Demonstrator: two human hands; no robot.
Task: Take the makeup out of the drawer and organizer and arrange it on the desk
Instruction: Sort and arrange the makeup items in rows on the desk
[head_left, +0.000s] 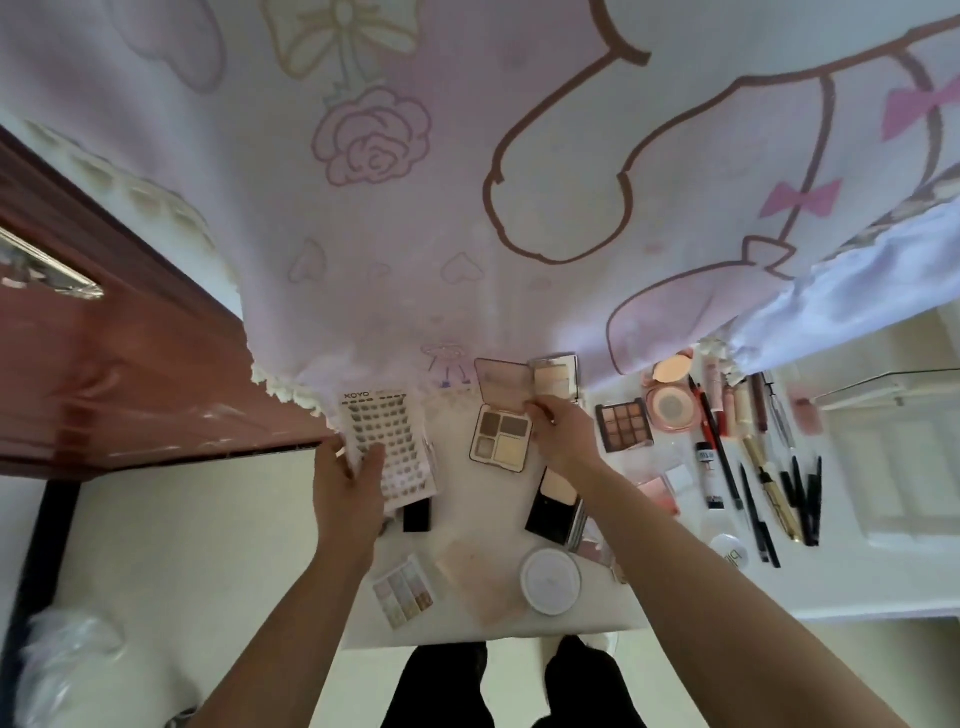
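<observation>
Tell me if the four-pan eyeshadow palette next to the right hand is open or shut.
Open: the four-pan palette shows all four shades, with its lid tipped back behind them.

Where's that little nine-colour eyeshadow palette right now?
In the head view, the nine-colour palette lies on the desk just right of the right hand, beside the round pink compact.

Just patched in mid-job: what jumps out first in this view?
The pink cartoon-print cloth fills the upper view behind the white desk. Below it, the left hand holds a false-lash card while the right hand pinches a small open compact. Pencils line the right side.
</observation>
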